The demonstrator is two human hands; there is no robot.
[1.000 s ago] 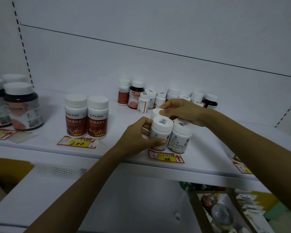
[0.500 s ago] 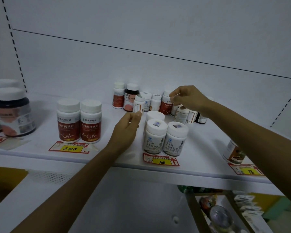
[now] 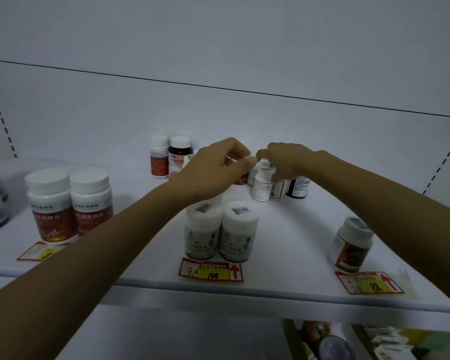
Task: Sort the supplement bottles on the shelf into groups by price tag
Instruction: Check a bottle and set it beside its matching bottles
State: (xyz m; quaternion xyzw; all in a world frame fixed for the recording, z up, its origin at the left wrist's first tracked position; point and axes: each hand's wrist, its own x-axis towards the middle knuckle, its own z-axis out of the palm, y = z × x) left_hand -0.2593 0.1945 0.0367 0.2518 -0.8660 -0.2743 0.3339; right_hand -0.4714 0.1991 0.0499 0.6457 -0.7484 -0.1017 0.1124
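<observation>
Small white bottle (image 3: 261, 187) stands in the cluster at the shelf's (image 3: 283, 245) back edge. My right hand (image 3: 286, 162) curls round its cap. My left hand (image 3: 213, 170) is curled beside it; I can't tell if it grips anything. Probably light, slick plastic: hold it by the cap sides.

White caps (image 3: 47, 178) — red-yellow price tags (image 3: 211, 270)

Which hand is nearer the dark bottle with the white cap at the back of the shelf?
Left. The left hand is just right of the dark bottle, overlapping its edge in view; the right hand is farther right, beyond the left hand.
</observation>
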